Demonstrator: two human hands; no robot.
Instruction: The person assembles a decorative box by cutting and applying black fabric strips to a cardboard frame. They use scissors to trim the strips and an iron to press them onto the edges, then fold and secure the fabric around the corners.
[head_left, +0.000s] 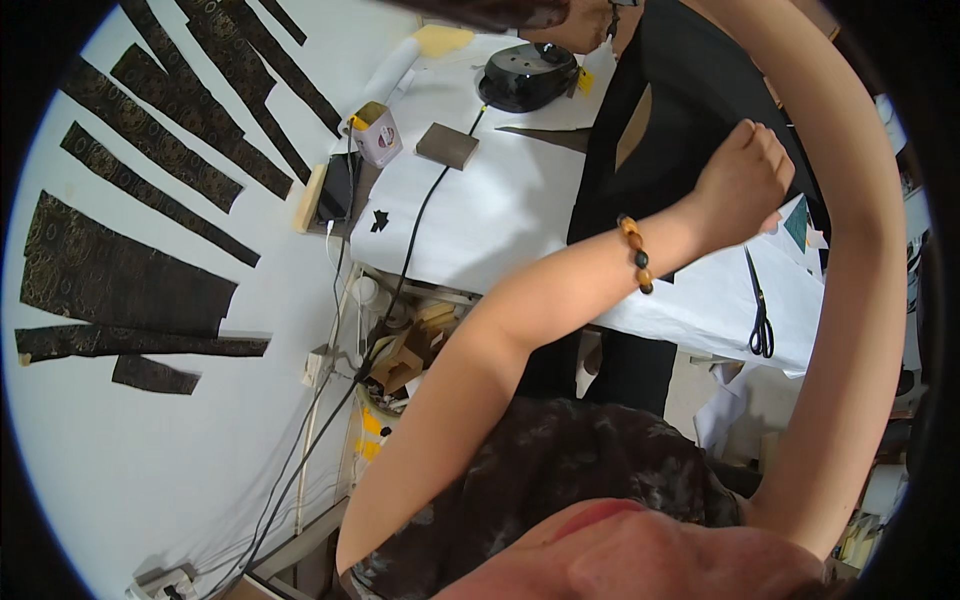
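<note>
Left grip (745,185): its fingers are bent and sit close together, the thumb a little apart; I cannot tell whether they close on anything. Its forearm crosses from lower left, with a beaded bracelet (637,253) at the wrist. The right arm (870,200) arches up the right side and its hand lies beyond the view.

Printing shows on a pale box (377,135) at the far left corner of the tabletop (500,220); its mark is too small to make out. A yellow tag (587,80) sits beside a glossy black rounded device (528,77), and any lettering on it is likewise unclear.

Behind the left grip, as seen from above, black cloth (690,90) covers the tabletop's right part. Its long axis runs from the far edge toward the person; whether the hand touches it I cannot tell. Scissors (762,320) lie near the close edge, blades pointing away from the person, black handles toward the person, long axis leaning slightly left.

A grey-brown block (448,146) lies alongside a black cable (425,205). Dark patterned pieces (130,265) lie against the white surface at left.
</note>
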